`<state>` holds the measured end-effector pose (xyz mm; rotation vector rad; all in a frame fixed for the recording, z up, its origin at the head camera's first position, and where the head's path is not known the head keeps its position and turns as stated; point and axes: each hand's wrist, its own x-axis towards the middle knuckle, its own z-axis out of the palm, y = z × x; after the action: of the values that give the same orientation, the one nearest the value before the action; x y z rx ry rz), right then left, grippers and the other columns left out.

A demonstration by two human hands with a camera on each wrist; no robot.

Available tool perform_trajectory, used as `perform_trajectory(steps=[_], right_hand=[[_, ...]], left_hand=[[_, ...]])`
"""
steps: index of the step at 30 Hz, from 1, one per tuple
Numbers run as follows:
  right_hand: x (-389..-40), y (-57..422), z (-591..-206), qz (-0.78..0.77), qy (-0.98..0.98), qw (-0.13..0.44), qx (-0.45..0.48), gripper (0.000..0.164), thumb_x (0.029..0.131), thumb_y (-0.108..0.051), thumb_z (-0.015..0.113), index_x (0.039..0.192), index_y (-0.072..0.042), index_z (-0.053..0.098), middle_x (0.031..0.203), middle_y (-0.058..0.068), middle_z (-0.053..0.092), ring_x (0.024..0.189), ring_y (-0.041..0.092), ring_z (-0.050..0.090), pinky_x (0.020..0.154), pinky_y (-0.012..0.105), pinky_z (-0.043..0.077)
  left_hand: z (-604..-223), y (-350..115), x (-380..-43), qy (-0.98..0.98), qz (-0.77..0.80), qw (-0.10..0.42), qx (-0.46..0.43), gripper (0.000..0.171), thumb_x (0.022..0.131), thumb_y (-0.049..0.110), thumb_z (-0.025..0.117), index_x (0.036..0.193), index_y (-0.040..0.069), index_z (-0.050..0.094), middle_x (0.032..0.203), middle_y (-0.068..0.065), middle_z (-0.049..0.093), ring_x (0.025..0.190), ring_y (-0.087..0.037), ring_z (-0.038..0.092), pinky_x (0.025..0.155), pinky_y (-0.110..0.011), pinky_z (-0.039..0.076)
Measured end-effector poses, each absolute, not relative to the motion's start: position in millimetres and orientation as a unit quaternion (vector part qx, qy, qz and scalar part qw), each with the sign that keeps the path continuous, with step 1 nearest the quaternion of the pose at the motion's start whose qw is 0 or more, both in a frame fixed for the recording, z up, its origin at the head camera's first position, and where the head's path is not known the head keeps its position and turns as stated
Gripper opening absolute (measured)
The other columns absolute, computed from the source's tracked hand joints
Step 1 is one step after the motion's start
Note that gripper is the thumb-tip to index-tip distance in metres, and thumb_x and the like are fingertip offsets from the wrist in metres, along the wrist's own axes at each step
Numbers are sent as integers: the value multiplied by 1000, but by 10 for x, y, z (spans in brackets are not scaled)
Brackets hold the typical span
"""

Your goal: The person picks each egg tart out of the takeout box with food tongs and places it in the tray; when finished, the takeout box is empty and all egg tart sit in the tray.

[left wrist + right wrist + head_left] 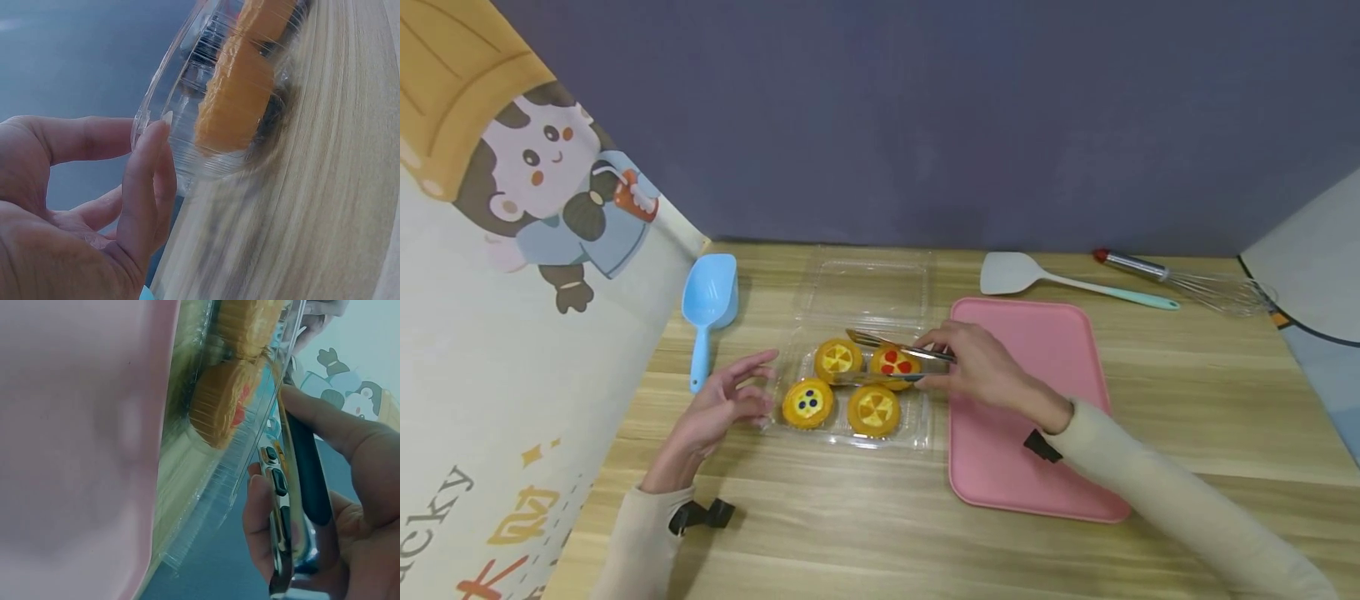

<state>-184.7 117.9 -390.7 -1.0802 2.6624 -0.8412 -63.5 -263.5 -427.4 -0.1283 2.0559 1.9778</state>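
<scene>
A clear plastic clamshell box [917, 429] lies with its lid [872, 287] folded back, holding several egg tarts. My left hand [718, 412] pinches the box's left rim between thumb and fingers, as the left wrist view shows. In my right hand [981, 367] is a pair of metal tongs [306, 487] with dark grips. Their two spread arms reach over the box, one on each side of the red-topped tart [897, 365]. Beside it sit a yellow-topped tart [838, 360], a blueberry-topped tart [808, 403] and another yellow-topped tart [874, 411].
A pink tray [1026, 475] lies right of the box, under my right forearm. A blue scoop [711, 292] rests at the left by the wall. Behind the tray are a spatula [1011, 273] and a whisk [1138, 267], near the dark back panel [925, 125].
</scene>
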Motion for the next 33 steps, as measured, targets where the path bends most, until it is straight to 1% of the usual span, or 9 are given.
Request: perform_trajectory(steps=[5,10,13,16,19,23,27,33], right_hand=[[-1853,1112,-3908,-262,892,68,-361,51,78,-34,91,123,-15,76,102,4,74,91,18,66,78,38,58],[-1864,1050,-3910,-256,894,70,-361,53,79,-34,92,125,-17,75,109,4,74,98,22,68,81,41,59],[-1867,1012,-3917,-255,892,69,-366,53,79,-33,91,126,-16,75,111,5,74,99,23,68,81,41,60],[-1868,979,-3927,-252,891,67,-371,52,79,-33,91,126,-16,75,113,5,74,93,21,67,76,38,58],[-1874,954,-3931,-248,891,66,-374,51,79,-34,91,125,-17,76,112,5,74,85,18,62,70,32,53],[-1880,956,-3919,-235,892,61,-381,51,79,-35,91,125,-17,76,103,6,70,78,16,55,63,27,46],[-1883,977,-3901,-225,893,55,-386,51,80,-35,90,125,-17,76,98,6,68,76,15,53,61,27,46],[-1859,1005,-3860,-215,896,58,-384,51,80,-36,90,126,-16,76,103,7,68,82,18,58,66,32,52]], left_hand=[[-4276,-2640,-633,716,682,140,-45,77,91,-11,64,160,2,34,127,-1,56,87,-11,70,68,-23,64],[-4289,-2643,-634,719,679,139,-46,78,91,-11,64,161,1,32,129,-4,55,87,-10,70,68,-22,64],[-4301,-2636,-634,723,675,141,-49,78,91,-10,64,161,1,31,129,-4,55,87,-10,70,68,-22,64],[-4309,-2626,-635,725,672,142,-52,77,91,-10,64,161,3,32,130,-4,54,87,-10,70,69,-22,64],[-4303,-2619,-634,727,671,138,-51,77,91,-10,64,161,2,33,130,-5,55,88,-10,70,68,-22,64],[-4274,-2602,-625,724,675,134,-53,78,90,-11,64,160,0,33,129,-5,55,87,-11,70,69,-23,64],[-4263,-2593,-617,718,681,135,-55,78,89,-12,64,160,0,33,129,-5,56,87,-11,71,69,-23,64],[-4259,-2598,-618,717,682,135,-50,80,87,-14,62,160,0,32,129,-5,55,86,-11,70,70,-23,64]])
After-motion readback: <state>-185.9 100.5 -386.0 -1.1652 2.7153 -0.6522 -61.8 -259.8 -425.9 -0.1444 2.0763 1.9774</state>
